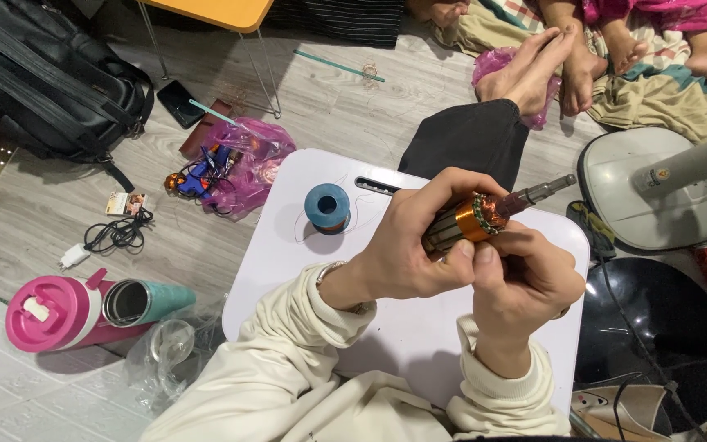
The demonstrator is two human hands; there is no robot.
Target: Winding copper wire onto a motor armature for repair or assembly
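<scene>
1. roughly centred, the white counter point(288, 245) carries a blue spool point(326, 207) near its far edge.
2. above it, the left hand point(411, 245) is clenched round the motor armature point(472, 219); the right hand point(529, 282) pinches its near side.
3. its long axis runs low-left to upper-right, shaft tip point(554, 189) pointing away right.
4. judging by the grip, winding work is in hand; the next move calls for steady, fine fingers.
</scene>
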